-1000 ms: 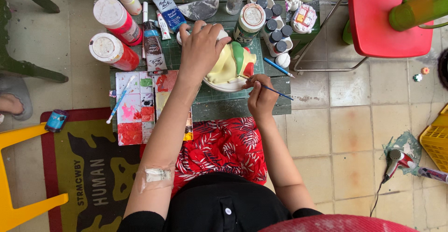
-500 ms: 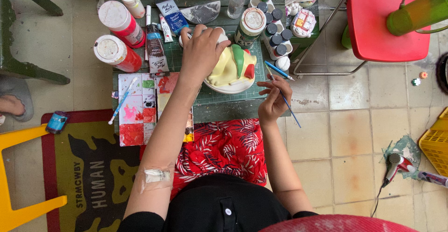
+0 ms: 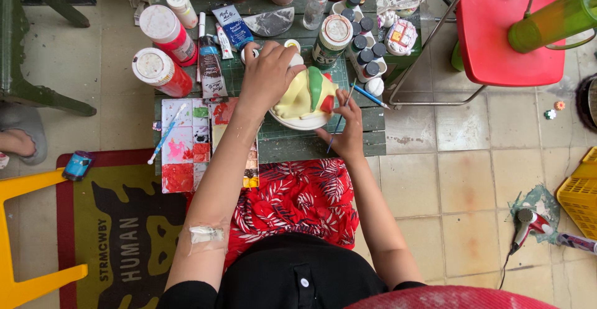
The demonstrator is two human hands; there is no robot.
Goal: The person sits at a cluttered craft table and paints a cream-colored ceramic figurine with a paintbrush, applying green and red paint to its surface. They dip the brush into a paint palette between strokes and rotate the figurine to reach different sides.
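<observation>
Figurine (image 3: 309,97) of yellow, green and red sits a little above the middle of the frame, on a low green table (image 3: 367,125). The left hand (image 3: 268,76) lies over its left side, fingers curled down and gripping it. The right hand (image 3: 348,129) sits just right of the figurine, fingers pinched around a thin blue paintbrush (image 3: 341,115) whose tip points up toward the painted surface. Left of the figurine, a paint palette (image 3: 180,144) smeared with red, pink and green lies on the table edge with a light blue brush (image 3: 165,135) resting across it. Two red paint jars (image 3: 163,51) with white lids stand in the upper left, a row of small dark-capped paint bottles (image 3: 367,48) at upper centre. A red chair (image 3: 510,29) fills the upper right, and a hairdryer (image 3: 528,225) lies on the tiled floor at lower right.
</observation>
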